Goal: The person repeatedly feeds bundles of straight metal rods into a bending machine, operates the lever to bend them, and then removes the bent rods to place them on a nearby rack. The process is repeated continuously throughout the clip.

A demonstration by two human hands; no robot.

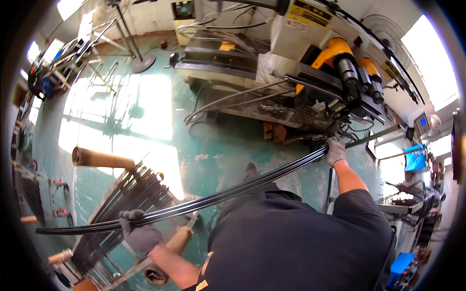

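Note:
A bundle of several long, thin, dark metal bars (pixel 233 191) spans the view in front of my body, from the lower left up to the machine on the right. My left hand (pixel 140 234), in a grey glove, is wrapped round the bundle near its left end. My right hand (pixel 336 151), also gloved, grips it near the right end, just below the machine's front. Under the left part of the bundle, a rack holds a pile of similar dark bars (pixel 128 196). Fingers of the right hand are partly hidden, and the bundle's right tip is hard to make out.
A big machine (pixel 279 43) with orange parts (pixel 335 51) and hanging hoses stands ahead. Brown tubes (pixel 104 158) pad the rack's posts. A round-based stand (pixel 143 63) is at the far left. At the right are a blue box (pixel 414 157) and a cluttered bench (pixel 400 207).

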